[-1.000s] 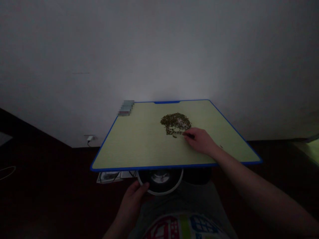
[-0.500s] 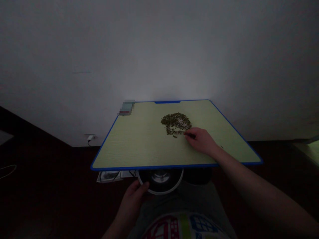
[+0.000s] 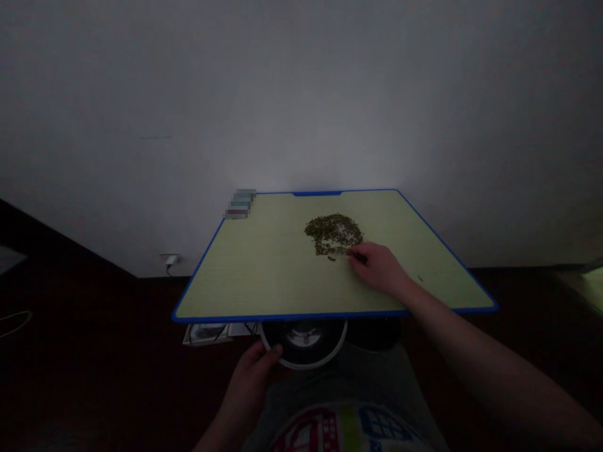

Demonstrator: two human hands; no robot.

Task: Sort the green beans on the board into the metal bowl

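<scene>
A loose heap of small green-brown beans (image 3: pixel 333 234) lies near the far middle of a pale green board with a blue edge (image 3: pixel 245 276). My right hand (image 3: pixel 377 269) rests on the board at the heap's lower right, shut on a thin dark tool (image 3: pixel 358 256) whose tip reaches the heap's edge. A single dark bean (image 3: pixel 419 279) lies apart, to the right of that hand. Below the board's near edge, my left hand (image 3: pixel 252 376) curls beside the white rim of a round dark container (image 3: pixel 304 364). Its inside is mostly hidden.
A pixelated stack of flat items (image 3: pixel 240 204) sits at the board's far left corner. A plug and cord (image 3: pixel 170 259) are on the wall at left. A white box (image 3: pixel 207 333) lies beneath the board's near edge, and a wall rises behind it.
</scene>
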